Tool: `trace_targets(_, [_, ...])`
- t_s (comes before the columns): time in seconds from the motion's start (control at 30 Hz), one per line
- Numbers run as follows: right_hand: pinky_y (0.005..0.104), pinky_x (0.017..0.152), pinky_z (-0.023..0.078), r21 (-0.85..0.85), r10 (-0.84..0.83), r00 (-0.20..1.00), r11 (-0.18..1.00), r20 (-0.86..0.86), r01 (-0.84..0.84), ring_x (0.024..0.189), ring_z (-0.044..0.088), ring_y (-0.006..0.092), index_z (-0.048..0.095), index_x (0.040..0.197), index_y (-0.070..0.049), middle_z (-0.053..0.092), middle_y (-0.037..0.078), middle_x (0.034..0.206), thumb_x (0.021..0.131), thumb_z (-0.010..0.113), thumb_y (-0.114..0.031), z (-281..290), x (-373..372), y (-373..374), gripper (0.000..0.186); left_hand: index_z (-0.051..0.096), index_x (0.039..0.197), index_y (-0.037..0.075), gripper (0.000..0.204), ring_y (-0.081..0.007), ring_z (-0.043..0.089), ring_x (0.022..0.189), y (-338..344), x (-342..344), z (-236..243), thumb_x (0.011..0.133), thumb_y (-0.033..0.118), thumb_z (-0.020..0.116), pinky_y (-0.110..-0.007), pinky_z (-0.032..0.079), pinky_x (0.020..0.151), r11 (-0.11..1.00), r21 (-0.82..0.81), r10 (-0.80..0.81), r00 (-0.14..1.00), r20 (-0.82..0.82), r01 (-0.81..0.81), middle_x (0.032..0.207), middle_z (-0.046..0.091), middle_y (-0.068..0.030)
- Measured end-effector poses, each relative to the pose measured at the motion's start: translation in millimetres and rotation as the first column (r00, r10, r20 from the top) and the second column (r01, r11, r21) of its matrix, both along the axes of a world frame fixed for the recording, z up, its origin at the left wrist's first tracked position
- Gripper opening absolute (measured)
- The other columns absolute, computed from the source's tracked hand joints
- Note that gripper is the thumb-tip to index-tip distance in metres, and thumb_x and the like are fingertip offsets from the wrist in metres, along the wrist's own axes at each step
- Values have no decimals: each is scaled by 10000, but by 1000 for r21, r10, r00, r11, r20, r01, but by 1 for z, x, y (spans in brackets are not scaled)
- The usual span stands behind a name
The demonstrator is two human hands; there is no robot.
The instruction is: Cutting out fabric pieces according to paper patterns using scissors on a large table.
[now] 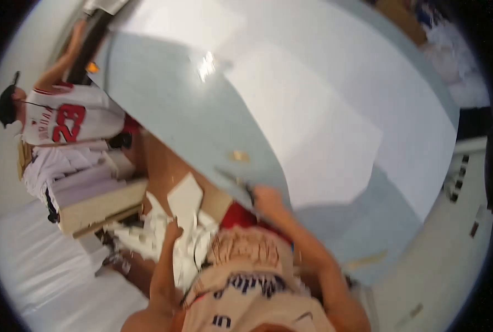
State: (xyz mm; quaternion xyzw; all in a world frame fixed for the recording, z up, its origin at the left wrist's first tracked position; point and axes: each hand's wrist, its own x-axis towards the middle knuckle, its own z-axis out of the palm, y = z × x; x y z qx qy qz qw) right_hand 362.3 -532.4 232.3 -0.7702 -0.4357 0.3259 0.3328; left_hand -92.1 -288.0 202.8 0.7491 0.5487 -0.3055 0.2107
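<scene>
Over the near edge of the blue-grey table [194, 124], my right hand [268, 200] is closed around the dark handles of a pair of scissors [236, 179]. The blades point left and away from me, slightly blurred. Lower and to the left, beside the table, my left hand [173, 228] is held at the lower edge of a flat white scrap [185, 196]; its fingers look closed there. Beneath lies a heap of crumpled white scraps [141, 235]. A large white sheet [313, 122] with a cut, angled outline spreads across the table to my right.
At the far left another person [72, 116] in a white and red jersey reaches toward the table's far end. Folded white cloth [64, 163] lies on a stack to the left. A small tan piece [239, 156] and a yellowish strip [367, 259] rest on the table.
</scene>
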Motion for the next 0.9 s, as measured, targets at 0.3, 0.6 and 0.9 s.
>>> trace_targets(0.3, [561,1049,423,149,-873,105,198,477,969,1244,526,438,497,1377,64,538,263,1362,730,881,-488,-51,44,-174,933,505,1424,13,630,-487,524,1214,-71,338,60,929,321,744,-495,435,1049,647,687,-729,532,430,332,1460,456,-298])
trace_targets(0.6, [522,851,542,-172,-854,-248,-359,458,917,970,680,419,609,1263,45,708,242,1045,628,919,-573,-54,102,-180,938,439,1467,-12,811,-446,464,1302,-49,519,-14,846,348,815,-522,390,1094,847,38,158,320,934,-530,1438,455,-266])
trace_targets(0.9, [441,870,551,92,-767,-168,-283,-620,955,1120,652,341,406,1540,-21,556,235,1466,865,816,-275,-60,77,-178,830,503,1411,0,684,-414,481,1292,180,594,39,870,305,789,-491,407,1080,856,194,23,409,912,-480,1372,527,-233])
